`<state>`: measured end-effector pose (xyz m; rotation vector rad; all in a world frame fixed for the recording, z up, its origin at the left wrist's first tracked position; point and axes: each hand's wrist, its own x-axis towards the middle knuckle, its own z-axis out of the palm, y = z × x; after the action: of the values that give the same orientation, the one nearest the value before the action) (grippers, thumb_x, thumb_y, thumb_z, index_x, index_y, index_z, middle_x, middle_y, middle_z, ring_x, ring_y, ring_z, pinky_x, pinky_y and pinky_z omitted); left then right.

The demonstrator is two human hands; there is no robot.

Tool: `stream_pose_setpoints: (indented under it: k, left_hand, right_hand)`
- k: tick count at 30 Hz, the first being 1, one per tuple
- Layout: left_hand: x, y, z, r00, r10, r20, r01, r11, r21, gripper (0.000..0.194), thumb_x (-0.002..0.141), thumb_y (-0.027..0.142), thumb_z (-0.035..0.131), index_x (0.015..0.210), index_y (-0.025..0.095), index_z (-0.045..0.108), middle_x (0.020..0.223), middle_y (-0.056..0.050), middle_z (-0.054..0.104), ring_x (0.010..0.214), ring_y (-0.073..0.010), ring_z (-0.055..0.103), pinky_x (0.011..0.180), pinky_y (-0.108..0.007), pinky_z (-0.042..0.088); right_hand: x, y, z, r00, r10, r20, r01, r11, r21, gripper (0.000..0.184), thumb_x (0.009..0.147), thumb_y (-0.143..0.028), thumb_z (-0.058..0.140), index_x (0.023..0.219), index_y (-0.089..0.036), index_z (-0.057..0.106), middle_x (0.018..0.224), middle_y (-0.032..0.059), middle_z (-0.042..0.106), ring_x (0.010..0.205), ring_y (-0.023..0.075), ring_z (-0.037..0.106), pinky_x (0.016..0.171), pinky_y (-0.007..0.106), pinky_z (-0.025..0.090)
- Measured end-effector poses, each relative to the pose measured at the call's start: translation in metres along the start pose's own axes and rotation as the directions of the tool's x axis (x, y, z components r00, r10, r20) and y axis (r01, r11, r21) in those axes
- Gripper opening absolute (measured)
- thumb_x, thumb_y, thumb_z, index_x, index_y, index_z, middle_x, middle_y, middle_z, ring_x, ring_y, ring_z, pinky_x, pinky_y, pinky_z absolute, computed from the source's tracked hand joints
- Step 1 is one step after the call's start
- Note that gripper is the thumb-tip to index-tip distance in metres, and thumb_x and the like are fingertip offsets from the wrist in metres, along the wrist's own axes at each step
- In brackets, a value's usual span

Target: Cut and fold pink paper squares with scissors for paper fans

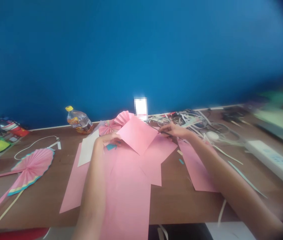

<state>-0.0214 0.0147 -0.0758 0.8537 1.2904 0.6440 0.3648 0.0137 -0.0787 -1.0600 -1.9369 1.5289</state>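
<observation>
A square sheet of pink paper (138, 135) is turned with one corner toward me, over more pink sheets (128, 193) on the table. My left hand (111, 138) pinches its left corner, with a small blue scrap (111, 146) just below the fingers. At the right corner, the fingers of my right hand (168, 129) are closed on the paper's edge. Something thin and dark shows by those fingers, too blurred to name. Behind the square stands a folded pink paper fan (123, 118), partly covered.
A brown table (171, 206) meets a blue wall. A finished-looking pink fan (33, 166) lies left, near a plastic bottle (78, 121). Paper strips and cables (191, 120) are heaped at the back right, with a white power strip (273, 160) nearer. Another pink sheet (197, 166) lies beneath my right forearm.
</observation>
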Motion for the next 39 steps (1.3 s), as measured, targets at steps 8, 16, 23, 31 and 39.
stream_pose_setpoints:
  k: [8, 16, 23, 31, 39]
  left_hand:
    - [-0.001, 0.023, 0.029, 0.742, 0.592, -0.315, -0.55, 0.806, 0.219, 0.025, 0.052, 0.005, 0.08, 0.067, 0.019, 0.066, 0.081, -0.006, 0.066, 0.103, -0.0262, 0.061, 0.098, -0.034, 0.043]
    - [0.017, 0.021, 0.125, 0.696, 0.713, 0.083, -0.713, 0.674, 0.192, 0.028, 0.049, 0.003, 0.081, 0.063, 0.022, 0.067, 0.088, -0.006, 0.07, 0.123, -0.0279, 0.05, 0.114, -0.032, 0.019]
    - [0.013, 0.023, 0.111, 0.744, 0.562, 0.361, -0.626, 0.398, 0.67, 0.013, 0.079, 0.03, 0.064, 0.085, 0.02, 0.07, 0.093, -0.005, 0.071, 0.092, -0.0235, 0.063, 0.089, -0.035, 0.044]
    - [0.011, 0.021, 0.108, 0.801, 0.483, 0.354, -0.535, 0.311, 0.785, 0.023, 0.081, 0.037, 0.058, 0.093, 0.02, 0.068, 0.103, -0.006, 0.069, 0.095, -0.0219, 0.064, 0.081, -0.03, 0.047]
    - [0.013, 0.02, 0.105, 0.76, 0.524, 0.384, -0.595, 0.326, 0.734, 0.027, 0.082, 0.041, 0.054, 0.09, 0.019, 0.067, 0.1, -0.006, 0.068, 0.094, -0.0208, 0.062, 0.087, -0.031, 0.047]
  right_hand:
    - [-0.001, -0.011, 0.003, 0.999, -0.015, 0.052, 0.021, 0.994, -0.112, 0.035, 0.071, -0.033, 0.066, 0.1, -0.015, 0.074, 0.055, -0.0004, 0.057, 0.049, 0.0114, 0.049, 0.047, 0.024, 0.042]
    - [0.002, -0.002, -0.005, 0.998, -0.062, 0.013, 0.063, 0.938, -0.34, 0.035, 0.069, -0.027, 0.063, 0.1, -0.018, 0.077, 0.063, 0.0019, 0.064, 0.053, 0.0137, 0.052, 0.049, 0.024, 0.041]
    - [-0.003, -0.015, -0.006, 0.997, -0.022, 0.075, 0.059, 0.842, -0.537, 0.042, 0.073, -0.03, 0.056, 0.11, -0.021, 0.073, 0.072, 0.0014, 0.066, 0.06, 0.0134, 0.052, 0.056, 0.025, 0.039]
    - [-0.005, -0.02, -0.011, 0.994, -0.036, 0.101, 0.092, 0.777, -0.623, 0.042, 0.072, -0.032, 0.056, 0.109, -0.022, 0.073, 0.081, 0.0038, 0.068, 0.069, 0.0171, 0.056, 0.065, 0.027, 0.041]
    - [-0.008, -0.02, -0.014, 0.998, -0.014, 0.058, 0.048, 0.775, -0.63, 0.044, 0.071, -0.031, 0.059, 0.113, -0.024, 0.071, 0.087, 0.003, 0.07, 0.075, 0.0189, 0.06, 0.069, 0.027, 0.043]
